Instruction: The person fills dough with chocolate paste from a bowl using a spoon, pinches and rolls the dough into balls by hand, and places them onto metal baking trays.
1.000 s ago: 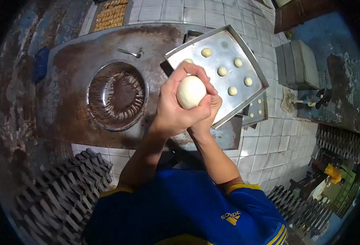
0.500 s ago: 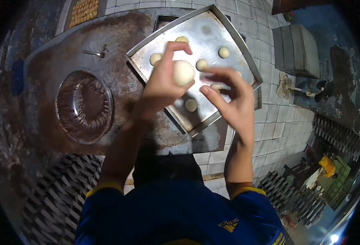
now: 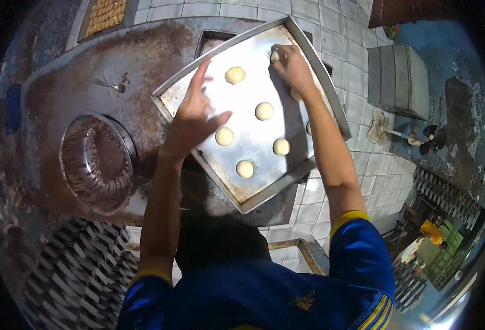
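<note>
Several pale dough balls (image 3: pixel 264 111) sit spaced apart on a square metal tray (image 3: pixel 209 165). Over the tray's left part is my left hand (image 3: pixel 195 110), its fingers spread and slightly blurred, with nothing in it. At the tray's far corner, my right hand (image 3: pixel 293 69) has its fingertips around a small pale dough ball (image 3: pixel 275 56), which they partly hide. My right forearm crosses the tray's right side and partly covers other balls there.
Left of the tray, a metal bowl (image 3: pixel 96 162) with brown residue and a spoon (image 3: pixel 107 84) rest on the worn table (image 3: pixel 50 126). A tray of golden pieces (image 3: pixel 107 15) is at the top left. A person in yellow (image 3: pixel 432 232) is far right.
My hands have moved apart. The ball that was in my left hand has left it, and my right hand has reached to the tray's far corner. The tray and bowl appear further left in view.
</note>
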Tool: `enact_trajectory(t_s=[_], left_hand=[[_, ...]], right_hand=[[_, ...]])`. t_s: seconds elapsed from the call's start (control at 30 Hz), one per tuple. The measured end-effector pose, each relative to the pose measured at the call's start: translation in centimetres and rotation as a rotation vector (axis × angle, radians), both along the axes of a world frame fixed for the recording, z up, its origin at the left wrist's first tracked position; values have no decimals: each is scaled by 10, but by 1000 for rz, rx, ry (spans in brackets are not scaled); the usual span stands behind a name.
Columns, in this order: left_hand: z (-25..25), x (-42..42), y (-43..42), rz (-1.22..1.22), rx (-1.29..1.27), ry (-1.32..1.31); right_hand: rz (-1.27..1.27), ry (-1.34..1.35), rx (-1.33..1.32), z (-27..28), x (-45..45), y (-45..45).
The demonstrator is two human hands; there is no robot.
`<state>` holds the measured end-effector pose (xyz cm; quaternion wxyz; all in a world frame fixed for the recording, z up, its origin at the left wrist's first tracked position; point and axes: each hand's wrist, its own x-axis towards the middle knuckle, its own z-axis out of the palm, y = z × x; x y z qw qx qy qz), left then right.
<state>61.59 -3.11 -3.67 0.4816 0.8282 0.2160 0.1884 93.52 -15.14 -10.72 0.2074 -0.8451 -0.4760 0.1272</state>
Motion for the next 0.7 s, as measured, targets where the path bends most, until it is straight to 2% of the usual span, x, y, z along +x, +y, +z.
enact_trajectory(t_s=[0.03,0.07,0.1,0.13,0.17,0.23,0.27,0.3,0.33,0.37,0.4,0.43,0.47,0.5,0.53,0.6,0.63,0.7], left_hand=[[0,-27,-7,40,-37,56],[14,-55,-20,145,-326,187],[14,-81,-29,203,-326,182],[7,-108,-38,263,-331,178],[-2,-136,-42,256,-85,221],[-8,-179,-59,240,152,262],[-8,-195,-68,333,-44,309],[-5,-208,-76,423,-244,360],[-3,-216,-80,427,-241,362],[-2,-221,-84,423,-250,347],[0,-222,-84,424,-250,337],[2,-223,-84,426,-250,326],[3,-218,-83,374,-63,284],[7,-215,-85,342,28,265],[10,-211,-87,315,120,245],[18,-200,-92,502,-334,148],[28,-191,-90,500,-330,139],[45,-180,-83,466,-522,75]], right_hand=[[82,-217,-66,-5,-7,6],[162,-434,-133,-12,-14,10],[201,-582,-90,-31,-17,9],[202,-580,-91,-36,-18,12],[214,-530,-59,-40,-20,13],[188,-400,-26,-42,-24,11],[190,-404,-23,-42,-11,17],[157,-124,-50,-44,6,20],[125,154,-75,-41,11,22],[196,-240,-94,-40,8,20],[200,-246,-85,-18,-7,23],[340,-120,-110,18,-31,31],[480,8,-136,41,-57,35],[529,-99,6,40,-80,33],[564,-157,-123,43,-96,34],[475,-370,-172,8,-112,41],[473,-379,-168,8,-115,49],[473,-354,-233,10,-120,57]])
